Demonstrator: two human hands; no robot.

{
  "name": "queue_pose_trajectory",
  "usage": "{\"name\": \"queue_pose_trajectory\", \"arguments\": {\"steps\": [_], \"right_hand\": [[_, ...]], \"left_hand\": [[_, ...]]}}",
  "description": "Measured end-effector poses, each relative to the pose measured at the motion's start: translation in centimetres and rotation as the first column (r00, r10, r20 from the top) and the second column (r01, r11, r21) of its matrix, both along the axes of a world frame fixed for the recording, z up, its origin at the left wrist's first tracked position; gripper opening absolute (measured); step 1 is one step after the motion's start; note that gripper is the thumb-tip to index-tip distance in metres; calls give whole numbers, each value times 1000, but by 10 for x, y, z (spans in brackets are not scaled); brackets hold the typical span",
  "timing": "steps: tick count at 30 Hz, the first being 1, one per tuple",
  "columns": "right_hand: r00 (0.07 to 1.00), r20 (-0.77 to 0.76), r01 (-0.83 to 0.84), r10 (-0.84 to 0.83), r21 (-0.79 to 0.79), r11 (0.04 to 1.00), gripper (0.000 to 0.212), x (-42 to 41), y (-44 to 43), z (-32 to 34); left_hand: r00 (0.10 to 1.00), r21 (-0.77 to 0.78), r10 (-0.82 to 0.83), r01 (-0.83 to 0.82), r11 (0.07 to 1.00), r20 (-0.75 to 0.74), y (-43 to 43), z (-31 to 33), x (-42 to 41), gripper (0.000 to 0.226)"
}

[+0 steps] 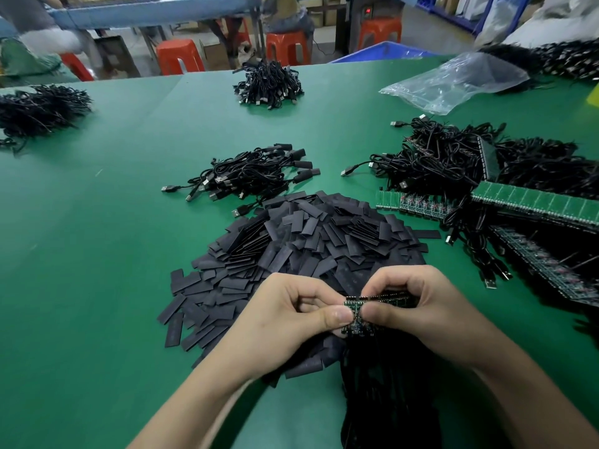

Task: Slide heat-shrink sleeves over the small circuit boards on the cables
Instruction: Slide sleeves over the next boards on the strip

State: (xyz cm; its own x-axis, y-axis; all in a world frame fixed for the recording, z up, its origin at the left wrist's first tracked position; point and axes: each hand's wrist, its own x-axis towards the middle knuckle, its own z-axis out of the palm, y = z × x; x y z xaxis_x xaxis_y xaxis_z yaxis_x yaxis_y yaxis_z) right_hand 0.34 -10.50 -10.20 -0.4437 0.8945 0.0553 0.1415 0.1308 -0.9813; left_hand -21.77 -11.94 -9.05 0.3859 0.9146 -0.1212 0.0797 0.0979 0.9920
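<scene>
At six o'clock, left hand [289, 314] and right hand [423, 306], fingers [337, 315] of both pinching a strip of small circuit boards [356, 311], heap of black sleeves [308, 241] just beyond toward twelve, green counter [97, 228]

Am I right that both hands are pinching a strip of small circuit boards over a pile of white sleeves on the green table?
Not quite: the head view shows the sleeves are black, not white. The left hand and right hand do pinch the strip of circuit boards over that pile on the green table.
</scene>
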Motion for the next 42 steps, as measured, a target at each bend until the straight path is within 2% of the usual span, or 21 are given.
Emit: {"name": "queue_pose_trajectory", "arguments": {"steps": [3, 8, 12, 14, 17, 19, 21, 23, 24, 25, 27, 30, 33, 35, 36, 38, 42], "right_hand": [[1000, 1, -11, 11, -11, 1000, 17, 0, 0, 1], [990, -125, -73, 59, -111, 991, 31, 2, -1, 2], [997, -46, -70, 66, -87, 994, 29, 11, 0, 6], [997, 80, -17, 15, 23, 1000, 26, 13, 0, 5], [954, 257, 53, -153, 358, 932, 25, 6, -3, 3], [942, 283, 30, -181, 464, 885, 30, -7, -7, 5], [951, 261, 16, -167, 497, 868, 31, -20, -12, 1], [965, 209, 47, -156, 449, 892, 26, -28, -15, -3], [975, 173, 68, -141, 375, 925, 24, -28, -16, -4], [987, 111, 79, -113, 273, 959, 24, -28, -16, -2], [992, -119, 51, -41, 84, 995, 26, -24, -17, 2], [876, -482, -18, -30, -95, 995, 28, -18, -15, 7], [725, -675, -34, -134, -228, 973, 28, -11, -10, 11], [692, -694, -10, -200, -286, 958, 26, -5, -5, 12], [711, -671, 6, -212, -296, 955, 25, -4, -4, 11], [793, -569, 47, -217, -298, 953, 25, -4, -1, 9], [940, -292, 100, -175, -256, 962, 28, -10, -3, 1]], "left_hand": [[999, -5, -19, 19, 1000, 44, 0, 0, 0, 6], [993, -31, -60, 63, 998, 101, -2, 1, 0, 15], [993, -4, -23, 23, 1000, 114, 4, 6, -12, 5], [989, 26, 31, -35, 999, 143, 7, 6, -17, 6], [986, 203, 36, -69, 977, 161, 8, 2, -16, 8], [992, 321, 76, -104, 941, 99, 8, -2, -12, 6], [990, 384, 135, -144, 912, 51, 8, -6, -9, 4], [987, 407, 160, -156, 900, 25, 9, -7, -9, 8], [985, 417, 172, -157, 895, 2, 9, -7, -11, 11], [978, 443, 203, -158, 882, -56, 11, -8, -13, 12], [908, 520, 323, -148, 842, -265, 14, -8, -20, 9], [734, 524, 417, -98, 846, -536, 14, -8, -25, 21], [598, 543, 445, -19, 839, -666, 10, -10, -21, 42], [535, 577, 486, 3, 817, -691, 7, -11, -16, 51], [509, 591, 505, 7, 807, -697, 6, -11, -13, 53], [477, 591, 514, 14, 807, -713, 5, -11, -9, 51], [487, 534, 465, 4, 845, -739, 6, -7, -9, 34]]}}
